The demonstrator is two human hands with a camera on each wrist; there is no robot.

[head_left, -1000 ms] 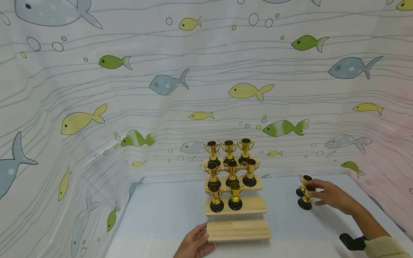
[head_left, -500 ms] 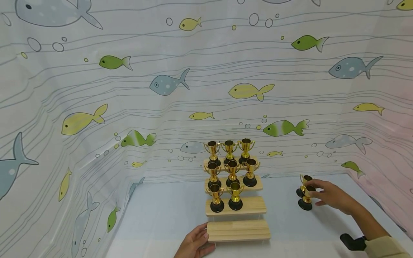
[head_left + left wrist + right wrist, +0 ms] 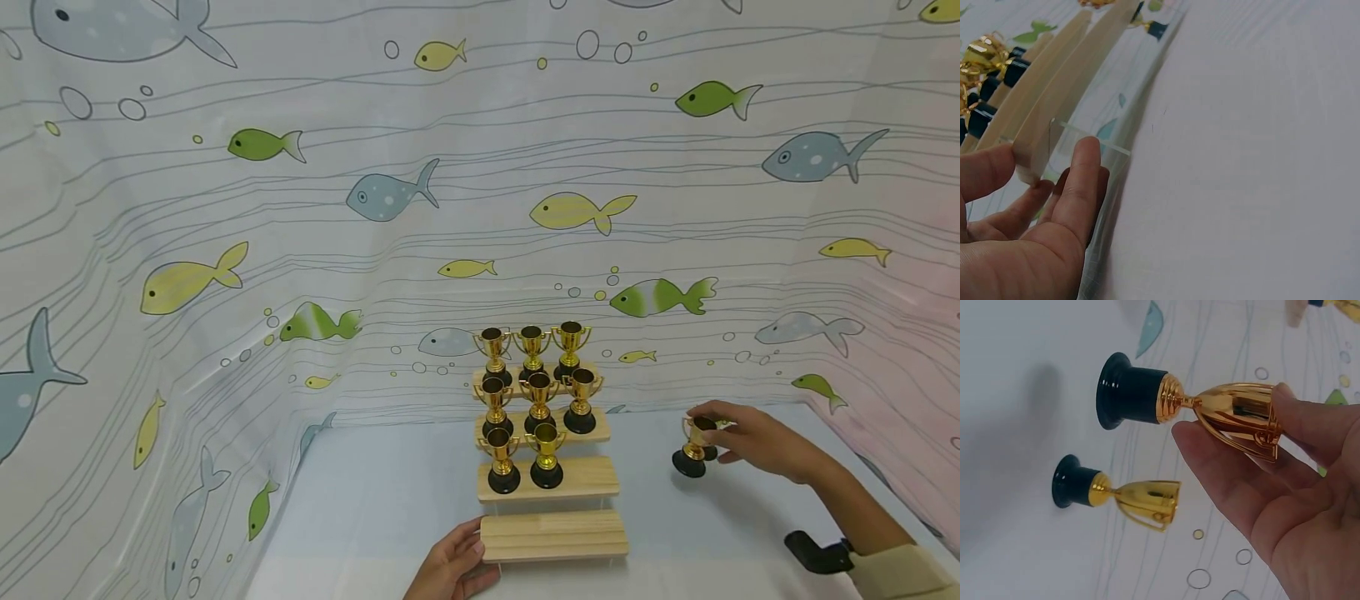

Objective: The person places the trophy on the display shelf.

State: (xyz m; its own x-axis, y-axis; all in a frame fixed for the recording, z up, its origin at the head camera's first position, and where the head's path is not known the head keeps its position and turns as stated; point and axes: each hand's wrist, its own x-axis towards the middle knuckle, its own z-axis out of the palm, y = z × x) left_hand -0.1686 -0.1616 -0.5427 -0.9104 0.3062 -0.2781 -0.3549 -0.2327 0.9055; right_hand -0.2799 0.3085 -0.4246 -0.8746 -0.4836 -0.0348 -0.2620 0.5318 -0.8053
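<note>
In the head view my right hand (image 3: 761, 442) pinches a small gold trophy cup (image 3: 693, 452) by its bowl, thumb on one side and fingers on the other. The black base (image 3: 1129, 392) tilts slightly and appears lifted off the table. A second trophy (image 3: 1147, 497) stands upright just behind it, mostly hidden from the head camera. My left hand (image 3: 452, 562) grips the left end of the lowest wooden step (image 3: 555, 536) of a tiered display stand. Close up, the left thumb and fingers (image 3: 1085, 181) lie around that board's end (image 3: 1038, 147).
Trophies fill the stand's upper steps: three on the top step (image 3: 480, 383), three on the second (image 3: 603, 429), two at the left and middle of the third (image 3: 592, 477). The lowest step is bare wood. A fish-patterned sheet (image 3: 480, 242) rises behind the white table (image 3: 360, 500).
My right hand has lifted the front trophy and moved it slightly left and up, tilting it. My left hand stays on the lowest step.
</note>
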